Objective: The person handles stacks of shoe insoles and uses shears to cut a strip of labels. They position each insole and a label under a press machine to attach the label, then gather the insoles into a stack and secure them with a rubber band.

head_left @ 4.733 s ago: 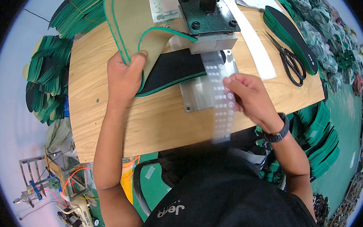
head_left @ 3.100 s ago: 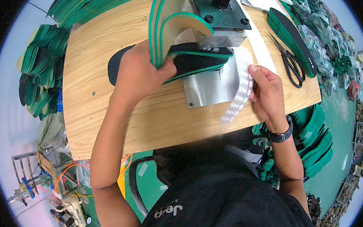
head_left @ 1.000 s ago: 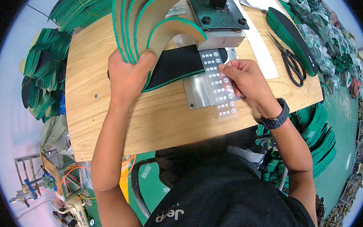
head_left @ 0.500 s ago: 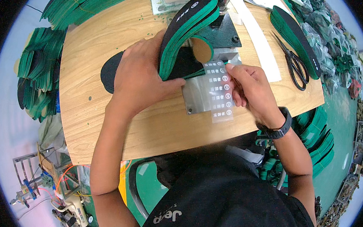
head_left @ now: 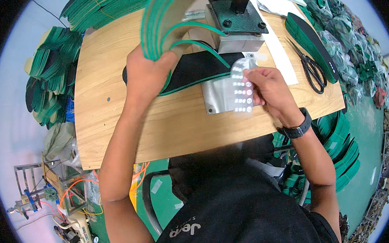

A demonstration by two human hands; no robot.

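My left hand point(head_left: 149, 75) is closed round a bundle of green-edged insoles point(head_left: 153, 26), raised and fanned out, with a couple of them curving away to the right. Beneath them a black insole point(head_left: 200, 67) with a green edge lies flat, its right part reaching the metal plate point(head_left: 216, 95). Between the thumb and fingers of my right hand point(head_left: 270, 88) is a clear film strip point(head_left: 243, 96) printed with rows of white marks. The strip hangs over the plate, its upper end curled beside the flat insole's right end. My left fingertips are hidden behind the bundle.
Above the plate stands a press with a dark bolted block point(head_left: 235, 16). Black scissors point(head_left: 312, 72) and a stack of insoles point(head_left: 310, 45) lie at the right of the wooden table point(head_left: 110, 135). More insole piles point(head_left: 51, 77) stand at the left.
My left hand has tilted the insole bundle up and back, so its undersides show and the insoles spread apart. The film's upper end has curled in my right hand. The view has shifted slightly.
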